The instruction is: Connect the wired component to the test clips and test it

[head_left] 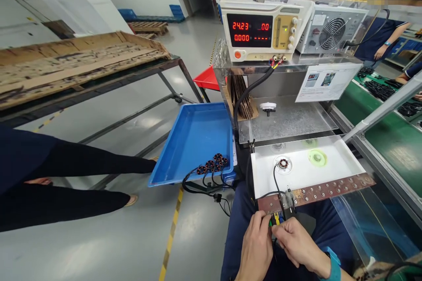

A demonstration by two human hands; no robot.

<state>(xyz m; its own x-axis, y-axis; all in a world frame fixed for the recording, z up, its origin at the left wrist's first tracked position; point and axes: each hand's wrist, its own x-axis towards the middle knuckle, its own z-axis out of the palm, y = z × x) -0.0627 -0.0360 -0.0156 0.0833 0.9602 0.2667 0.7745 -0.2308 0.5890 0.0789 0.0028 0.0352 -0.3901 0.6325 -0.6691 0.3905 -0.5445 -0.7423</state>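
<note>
My left hand (257,239) is closed, its thumb and fingers pinched at the left side of a small cable connector (276,218) with green, yellow and blue parts. From the right, my right hand (298,242) pinches the same piece, and the fingertips partly hide it. A black cable (277,180) runs from a small round motor stator (283,164) with copper windings towards the connector. That stator sits in a round holder on the white board (263,171). Just beyond my hands is a brown strip (316,192) studded with metal screws, with a small metal clamp (289,199) on it.
A blue tray (194,127) at the left holds several cabled stators (211,164). Above the bench, a power supply (260,30) reads 24.23, beside a grey fan-cooled unit (329,30). A white-and-black part (268,109) lies on the metal shelf. A person's legs (75,175) are at left.
</note>
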